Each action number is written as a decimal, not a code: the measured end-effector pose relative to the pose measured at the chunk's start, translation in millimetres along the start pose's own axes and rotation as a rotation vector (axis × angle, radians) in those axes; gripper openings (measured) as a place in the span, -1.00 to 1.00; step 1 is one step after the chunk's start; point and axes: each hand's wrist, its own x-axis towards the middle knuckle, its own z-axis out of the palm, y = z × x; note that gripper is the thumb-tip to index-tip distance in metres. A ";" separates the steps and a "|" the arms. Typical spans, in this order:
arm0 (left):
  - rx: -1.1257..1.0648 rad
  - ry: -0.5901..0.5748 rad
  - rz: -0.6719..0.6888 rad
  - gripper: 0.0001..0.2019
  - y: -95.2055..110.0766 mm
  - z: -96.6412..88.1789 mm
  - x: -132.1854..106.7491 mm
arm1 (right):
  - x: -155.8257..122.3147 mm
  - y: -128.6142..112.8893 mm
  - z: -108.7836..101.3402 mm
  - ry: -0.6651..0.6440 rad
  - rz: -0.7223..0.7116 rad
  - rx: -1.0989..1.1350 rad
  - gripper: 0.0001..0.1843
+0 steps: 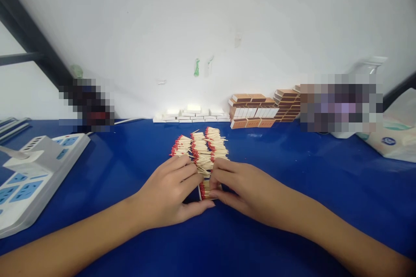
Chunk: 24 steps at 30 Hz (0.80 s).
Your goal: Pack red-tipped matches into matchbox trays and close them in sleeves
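- Matches [200, 149] lie at the centre of the frame in three rough rows, red heads mostly to the left; above them we see the pale wall [139, 21], filling the upper half.
- The blue table [130, 251] spreads across the lower half, and both arms reach in over it from the bottom corners.
- A dark bar [32, 26] slants through the upper left of the frame.
- At the left edge we see a white power strip [73, 149] with blue socket faces and a white adapter [27, 160] on it.
- Just below centre, the left hand [175, 190] is partly open, fingers curved and thumb stretched along the near end of a small tray, which we see held between them.
- The right hand [232, 184] is half closed over the tray's right side, thumb and fingertips drawn together; we cannot tell whether they grip any matches.
- A tissue pack [398, 132] sits at the right edge.
- Right of centre, brown boxes [253, 123] stand stacked against the wall.
- Beside them, low white box pieces [194, 108] are piled.
- The small tray [200, 194] lies between the hands, with matches inside, heads leftward.
- A green mark [196, 67] shows on the wall, upper centre.
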 end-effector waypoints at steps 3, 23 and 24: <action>-0.001 0.007 -0.005 -0.70 -0.4 0.1 0.0 | -0.4 0.4 -2.7 0.019 -0.017 0.017 -0.83; 0.223 0.119 0.067 -0.73 -15.6 -16.5 0.9 | -17.2 168.6 -124.5 1.161 0.951 -0.169 -0.49; 0.226 0.124 0.065 -0.73 -15.5 -17.4 1.2 | -18.0 174.9 -129.7 1.163 0.991 -0.178 -0.42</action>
